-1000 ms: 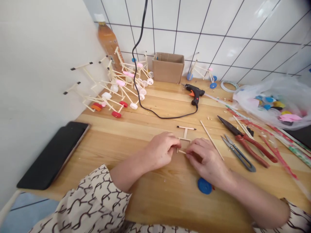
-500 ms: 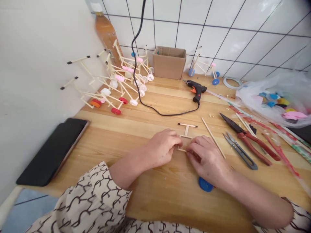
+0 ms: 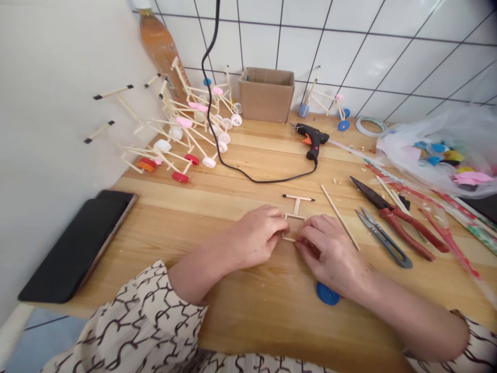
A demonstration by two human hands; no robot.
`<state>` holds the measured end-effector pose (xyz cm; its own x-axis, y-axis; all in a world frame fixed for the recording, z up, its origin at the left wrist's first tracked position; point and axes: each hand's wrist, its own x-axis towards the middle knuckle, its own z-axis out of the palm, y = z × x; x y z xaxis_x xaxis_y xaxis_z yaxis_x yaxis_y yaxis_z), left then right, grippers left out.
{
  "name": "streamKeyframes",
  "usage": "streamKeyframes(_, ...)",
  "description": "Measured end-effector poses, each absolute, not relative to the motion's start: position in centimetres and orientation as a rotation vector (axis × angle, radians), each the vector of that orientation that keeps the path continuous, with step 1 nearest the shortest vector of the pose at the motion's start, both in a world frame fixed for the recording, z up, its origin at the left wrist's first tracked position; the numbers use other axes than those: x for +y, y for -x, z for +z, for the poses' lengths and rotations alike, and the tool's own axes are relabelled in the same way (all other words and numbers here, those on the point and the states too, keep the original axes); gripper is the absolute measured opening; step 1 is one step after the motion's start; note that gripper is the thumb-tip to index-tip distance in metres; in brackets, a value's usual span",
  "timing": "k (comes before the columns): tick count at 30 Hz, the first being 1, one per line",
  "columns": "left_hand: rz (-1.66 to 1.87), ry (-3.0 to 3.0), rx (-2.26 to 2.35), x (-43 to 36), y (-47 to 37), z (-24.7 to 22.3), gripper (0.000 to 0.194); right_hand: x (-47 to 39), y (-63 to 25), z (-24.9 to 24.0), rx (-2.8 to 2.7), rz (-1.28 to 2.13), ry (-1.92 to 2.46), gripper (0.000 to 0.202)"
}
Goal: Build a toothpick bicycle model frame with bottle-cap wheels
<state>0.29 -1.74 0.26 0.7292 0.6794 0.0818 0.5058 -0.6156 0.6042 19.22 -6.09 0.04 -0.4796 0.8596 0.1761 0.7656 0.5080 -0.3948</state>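
Observation:
Between my hands, on the wooden table, lies a small wooden stick frame (image 3: 295,216), a rectangle with a T-shaped handle whose crossbar has black tips. My left hand (image 3: 259,235) pinches its left side. On the opposite side, my right hand (image 3: 328,248) is closed on the frame, thumb and fingers near the lower right corner. Both sets of fingertips partly cover the sticks. Just below my right hand lies a blue bottle cap (image 3: 327,293). A loose wooden stick (image 3: 340,217) rests to the right of that hand.
Pliers (image 3: 399,217), thread snips (image 3: 384,238) and a glue gun (image 3: 311,139) with a black cord lie beyond my right hand. Several stick carts with cap wheels (image 3: 180,177) stand back left, near a bottle (image 3: 163,46). A cardboard box (image 3: 267,96) and phone (image 3: 73,248) are also here.
The camera view has shifted slightly, so most things sit a little further left and higher. Both hands keep their hold on the stick frame.

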Motion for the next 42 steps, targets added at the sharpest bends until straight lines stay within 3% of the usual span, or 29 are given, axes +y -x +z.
streamKeyframes(42, 0.423, -2.461, 0.887, -2.31, -0.67, -0.36, 0.018, -6.06, -19.07, -0.06, -2.383, 0.401, 1.416, 0.01)
